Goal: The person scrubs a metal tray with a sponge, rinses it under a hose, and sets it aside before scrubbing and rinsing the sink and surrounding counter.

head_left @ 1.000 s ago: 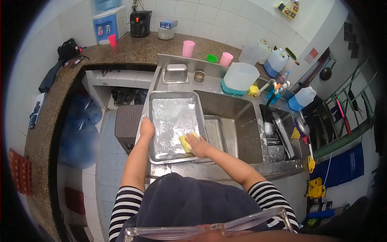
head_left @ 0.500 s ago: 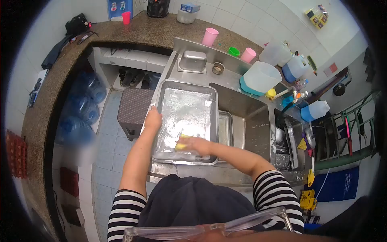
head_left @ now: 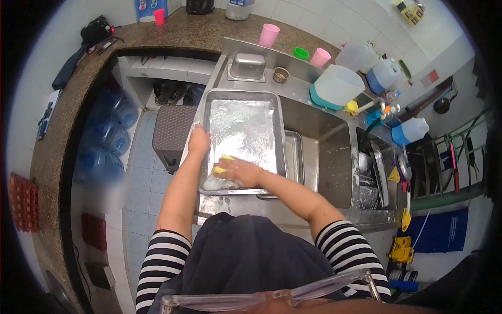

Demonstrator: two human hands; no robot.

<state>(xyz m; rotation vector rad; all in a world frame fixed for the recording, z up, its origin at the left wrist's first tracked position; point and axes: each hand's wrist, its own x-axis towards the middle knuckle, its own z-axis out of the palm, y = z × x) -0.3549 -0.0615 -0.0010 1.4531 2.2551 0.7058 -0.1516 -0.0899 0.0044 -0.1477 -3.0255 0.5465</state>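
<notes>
A large rectangular metal tray (head_left: 246, 123), wet and streaked with suds, lies across the left part of the steel sink. My left hand (head_left: 198, 141) grips its left rim, with the fingers partly hidden. Pressed to the tray's lower left area, my right hand (head_left: 243, 172) is closed on a yellow sponge (head_left: 218, 169). White foam (head_left: 217, 183) gathers beside that hand. A second metal tray (head_left: 294, 157) rests in the basin, partly covered by the first.
Behind the sink stand a container of teal liquid (head_left: 334, 89), a pink cup (head_left: 269, 35) and a metal tub (head_left: 248, 66). The tap (head_left: 368, 107) is at the right, near a smaller basin (head_left: 371, 178) holding metal pans. A brown woven stool (head_left: 174, 133) stands left.
My right hand has slid the sponge left across the tray, toward its lower left corner. The tray sits slightly higher in view. My left hand keeps its hold on the rim.
</notes>
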